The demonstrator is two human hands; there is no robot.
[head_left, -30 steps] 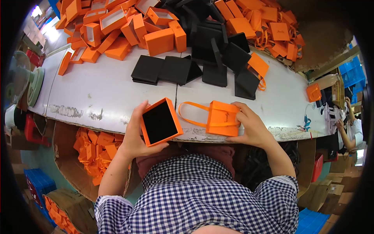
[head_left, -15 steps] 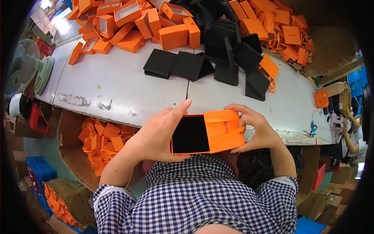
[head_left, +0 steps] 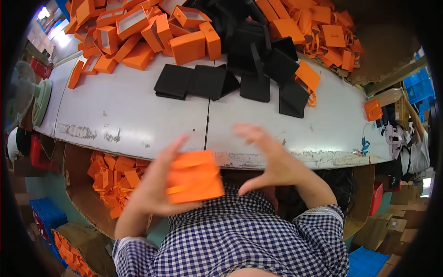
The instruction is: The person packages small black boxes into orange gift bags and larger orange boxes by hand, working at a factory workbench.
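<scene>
My left hand [head_left: 158, 182] grips an orange gift box [head_left: 197, 173] by its left side, thumb up along the back edge. The box looks closed, with a ribbon across its face; motion blurs it. My right hand [head_left: 277, 161] is apart from the box, to its right, fingers and thumb spread with nothing between them. Ahead on the table lie black square pads [head_left: 173, 82] and a pile of more black pieces [head_left: 247, 46]. Behind them are heaped empty orange box sleeves and trays [head_left: 187, 48].
Finished-looking orange boxes with ribbons [head_left: 333, 36] fill a carton at the back right. Under the table edge [head_left: 240, 159], a carton [head_left: 76, 184] holds orange pieces [head_left: 113, 175]. A fan [head_left: 42, 101] stands at the far left. Blue crates [head_left: 48, 217] sit lower left.
The box's open black-lined tray has gone inside the orange sleeve. My right hand has let go of the box, and my left hand has carried it left.
</scene>
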